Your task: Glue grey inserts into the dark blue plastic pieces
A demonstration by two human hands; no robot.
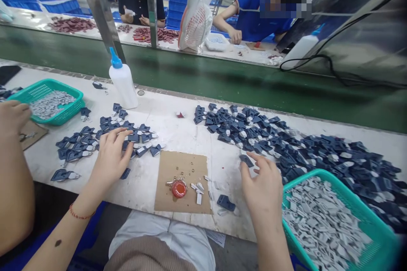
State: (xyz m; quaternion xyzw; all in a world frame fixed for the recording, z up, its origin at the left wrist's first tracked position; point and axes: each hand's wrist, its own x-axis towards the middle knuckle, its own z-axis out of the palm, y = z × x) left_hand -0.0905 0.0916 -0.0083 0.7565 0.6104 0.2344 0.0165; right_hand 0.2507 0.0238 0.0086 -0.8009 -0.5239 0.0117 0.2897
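My left hand [111,156] is over the left group of dark blue plastic pieces [110,127]. Its fingers are spread, with thumb and forefinger apart. Some pieces beneath it are hidden. At the right, my right hand [263,182] has its thumb and forefinger at a single dark blue plastic piece [246,160], which sits between the tips. A cardboard sheet [184,163] lies between my hands. On it are a round red cap [179,188] in a clear wet-looking patch, several small metal rings and light grey strips [199,192]. Another dark blue piece [226,202] lies beside the cardboard.
A large heap of blue pieces [254,127] spreads along the right. Green baskets of grey parts stand at the right [318,173] and left [60,116]. A white bottle [123,84] stands behind. A neighbour's arm [14,169] is at the left; two people sit opposite.
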